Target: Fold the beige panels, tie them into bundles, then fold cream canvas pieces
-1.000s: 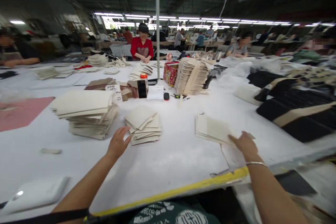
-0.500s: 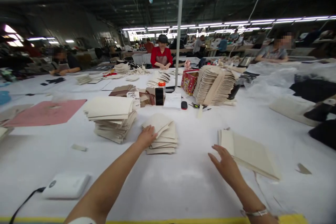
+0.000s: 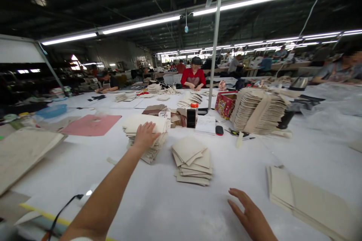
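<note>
My left hand (image 3: 146,135) lies with fingers spread on top of a tall stack of folded cream fabric pieces (image 3: 130,125). To the right of it, a shorter stack of cream fabric pieces (image 3: 194,160) sits on the white table, its top pieces turned at angles; neither hand touches it. Low over the table, my right hand (image 3: 249,214) is empty, its thumb and fingers apart. Farther right lies a flat pile of larger cream fabric panels (image 3: 311,199), clear of the right hand.
Behind the stacks are a phone (image 3: 191,118), a white notepad (image 3: 205,124), a black-and-red mouse (image 3: 219,130) and a big tied fabric bundle (image 3: 258,111). A metal pole (image 3: 215,41) rises from the table. Pink fabric (image 3: 92,125) lies left. A co-worker in red (image 3: 193,77) sits opposite.
My left hand has moved from the shorter stack to the taller stack on the left. The view has swung left and tilted up. My right hand stays open and empty.
</note>
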Action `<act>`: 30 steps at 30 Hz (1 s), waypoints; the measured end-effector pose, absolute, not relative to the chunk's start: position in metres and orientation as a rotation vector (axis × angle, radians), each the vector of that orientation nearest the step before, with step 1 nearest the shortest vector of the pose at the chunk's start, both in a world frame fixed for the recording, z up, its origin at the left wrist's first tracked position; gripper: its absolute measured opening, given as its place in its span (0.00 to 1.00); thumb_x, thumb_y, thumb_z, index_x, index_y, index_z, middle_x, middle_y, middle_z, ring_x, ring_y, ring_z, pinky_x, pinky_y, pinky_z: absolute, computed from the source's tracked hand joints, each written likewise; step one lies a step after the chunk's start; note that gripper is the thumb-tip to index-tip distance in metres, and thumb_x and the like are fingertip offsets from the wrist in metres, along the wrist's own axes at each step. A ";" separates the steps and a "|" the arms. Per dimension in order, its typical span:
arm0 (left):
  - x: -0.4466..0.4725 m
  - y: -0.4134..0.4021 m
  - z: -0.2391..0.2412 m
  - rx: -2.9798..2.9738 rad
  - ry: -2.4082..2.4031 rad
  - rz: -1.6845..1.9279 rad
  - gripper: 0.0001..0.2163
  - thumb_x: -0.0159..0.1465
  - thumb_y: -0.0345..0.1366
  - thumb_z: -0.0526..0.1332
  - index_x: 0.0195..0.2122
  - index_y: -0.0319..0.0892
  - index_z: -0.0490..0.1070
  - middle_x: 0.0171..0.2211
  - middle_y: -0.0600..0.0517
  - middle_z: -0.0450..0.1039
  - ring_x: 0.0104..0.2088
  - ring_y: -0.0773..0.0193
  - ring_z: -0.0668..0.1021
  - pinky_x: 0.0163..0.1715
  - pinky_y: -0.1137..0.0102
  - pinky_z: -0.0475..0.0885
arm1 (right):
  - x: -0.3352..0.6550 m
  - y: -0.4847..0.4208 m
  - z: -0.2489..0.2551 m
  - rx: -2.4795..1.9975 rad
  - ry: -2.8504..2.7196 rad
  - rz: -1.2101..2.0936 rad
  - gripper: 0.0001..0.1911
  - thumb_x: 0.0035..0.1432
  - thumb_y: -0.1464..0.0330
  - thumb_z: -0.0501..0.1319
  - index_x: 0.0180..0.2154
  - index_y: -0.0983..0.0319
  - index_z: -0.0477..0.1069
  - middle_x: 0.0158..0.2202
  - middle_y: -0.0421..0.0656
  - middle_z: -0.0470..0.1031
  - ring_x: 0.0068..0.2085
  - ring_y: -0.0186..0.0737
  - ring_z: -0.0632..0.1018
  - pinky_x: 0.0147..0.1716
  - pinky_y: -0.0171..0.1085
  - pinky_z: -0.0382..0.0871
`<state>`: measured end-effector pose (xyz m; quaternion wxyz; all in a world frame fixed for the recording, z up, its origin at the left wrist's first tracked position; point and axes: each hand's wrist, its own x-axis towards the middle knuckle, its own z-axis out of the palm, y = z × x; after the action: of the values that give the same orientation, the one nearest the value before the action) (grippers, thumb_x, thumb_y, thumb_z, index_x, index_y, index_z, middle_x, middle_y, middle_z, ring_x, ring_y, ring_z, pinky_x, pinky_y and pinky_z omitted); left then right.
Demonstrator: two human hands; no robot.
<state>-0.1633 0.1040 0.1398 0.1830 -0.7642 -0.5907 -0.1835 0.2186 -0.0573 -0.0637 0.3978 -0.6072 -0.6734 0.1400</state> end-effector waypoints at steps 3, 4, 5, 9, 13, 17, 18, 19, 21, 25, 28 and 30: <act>-0.175 0.113 0.147 -2.248 -1.666 -0.421 0.15 0.60 0.44 0.58 0.44 0.42 0.70 0.49 0.43 0.71 0.50 0.54 0.72 0.50 0.62 0.66 | 0.213 -0.063 -0.060 -1.532 -1.694 0.381 0.19 0.52 0.52 0.54 0.37 0.57 0.74 0.42 0.46 0.77 0.43 0.49 0.78 0.39 0.44 0.76; -0.176 0.115 0.148 -2.268 -1.651 -0.402 0.14 0.60 0.44 0.58 0.42 0.42 0.71 0.48 0.44 0.72 0.49 0.55 0.72 0.48 0.64 0.67 | 0.211 -0.065 -0.059 -1.534 -1.691 0.390 0.19 0.51 0.52 0.55 0.37 0.57 0.74 0.42 0.46 0.77 0.43 0.49 0.78 0.38 0.44 0.76; -0.176 0.115 0.149 -2.284 -1.639 -0.385 0.12 0.61 0.44 0.57 0.40 0.43 0.72 0.46 0.46 0.73 0.47 0.56 0.73 0.46 0.66 0.68 | 0.210 -0.067 -0.058 -1.539 -1.688 0.405 0.19 0.51 0.52 0.55 0.37 0.57 0.74 0.42 0.46 0.77 0.42 0.49 0.78 0.37 0.43 0.76; -0.175 0.117 0.153 -2.292 -1.618 -0.360 0.11 0.63 0.41 0.53 0.31 0.43 0.71 0.34 0.49 0.76 0.37 0.60 0.76 0.37 0.70 0.69 | 0.211 -0.073 -0.057 -1.552 -1.658 0.476 0.19 0.50 0.52 0.55 0.36 0.55 0.74 0.41 0.46 0.77 0.38 0.49 0.79 0.31 0.41 0.77; -0.180 0.117 0.165 -2.185 -1.642 -0.451 0.10 0.63 0.34 0.51 0.38 0.39 0.71 0.28 0.46 0.75 0.32 0.59 0.77 0.35 0.69 0.69 | 0.215 -0.076 -0.058 -1.539 -1.602 0.541 0.18 0.48 0.52 0.57 0.36 0.55 0.74 0.40 0.46 0.77 0.40 0.49 0.79 0.36 0.42 0.77; -0.179 0.086 0.181 -2.066 -1.601 -0.652 0.15 0.65 0.31 0.46 0.48 0.39 0.68 0.40 0.42 0.74 0.44 0.55 0.74 0.46 0.62 0.65 | 0.211 -0.083 -0.045 -1.517 -1.482 0.704 0.18 0.48 0.53 0.58 0.36 0.57 0.74 0.42 0.46 0.75 0.43 0.47 0.77 0.43 0.43 0.74; -0.173 0.072 0.178 -2.064 -1.544 -0.716 0.16 0.66 0.32 0.45 0.49 0.40 0.67 0.44 0.42 0.72 0.47 0.55 0.72 0.49 0.61 0.63 | 0.207 -0.086 -0.040 -1.518 -1.429 0.776 0.19 0.48 0.53 0.58 0.36 0.58 0.74 0.42 0.47 0.75 0.44 0.47 0.76 0.43 0.43 0.73; -0.165 0.054 0.170 -2.091 -1.401 -0.813 0.15 0.65 0.32 0.47 0.50 0.41 0.67 0.45 0.43 0.72 0.48 0.55 0.71 0.49 0.61 0.62 | 0.202 -0.089 -0.034 -1.513 -1.360 0.875 0.19 0.48 0.52 0.59 0.36 0.59 0.73 0.41 0.48 0.75 0.44 0.48 0.76 0.44 0.44 0.73; -0.139 0.013 0.139 -2.280 -1.037 -0.869 0.15 0.64 0.32 0.52 0.52 0.44 0.66 0.45 0.45 0.72 0.46 0.56 0.72 0.47 0.60 0.63 | 0.189 -0.092 -0.024 -1.471 -1.169 1.158 0.21 0.48 0.51 0.59 0.37 0.61 0.71 0.41 0.49 0.75 0.44 0.48 0.76 0.42 0.45 0.73; -0.078 -0.068 0.045 -2.869 -0.512 -0.563 0.12 0.64 0.32 0.51 0.44 0.40 0.70 0.33 0.47 0.75 0.30 0.60 0.74 0.30 0.66 0.68 | 0.163 -0.092 -0.022 -1.364 -0.771 1.620 0.26 0.53 0.50 0.53 0.47 0.61 0.62 0.44 0.50 0.72 0.35 0.42 0.78 0.33 0.43 0.74; -0.056 -0.080 -0.001 -3.187 -0.307 -0.513 0.13 0.63 0.44 0.54 0.38 0.40 0.71 0.32 0.49 0.76 0.29 0.63 0.74 0.29 0.70 0.70 | 0.159 -0.091 -0.030 -1.505 -0.911 1.577 0.29 0.54 0.52 0.52 0.52 0.61 0.54 0.37 0.46 0.72 0.26 0.37 0.76 0.25 0.39 0.71; -0.056 -0.057 -0.007 -3.176 -0.552 -0.593 0.18 0.61 0.50 0.55 0.42 0.40 0.71 0.38 0.47 0.75 0.37 0.61 0.75 0.38 0.68 0.71 | 0.166 -0.090 -0.034 -1.642 -1.170 1.325 0.29 0.54 0.55 0.53 0.53 0.62 0.54 0.33 0.43 0.71 0.25 0.37 0.74 0.26 0.40 0.70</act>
<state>-0.0558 -0.0569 -0.0067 -0.0682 -0.9667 -0.1681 -0.1804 0.1659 -0.0901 -0.0344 0.3564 -0.6360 -0.4529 0.5132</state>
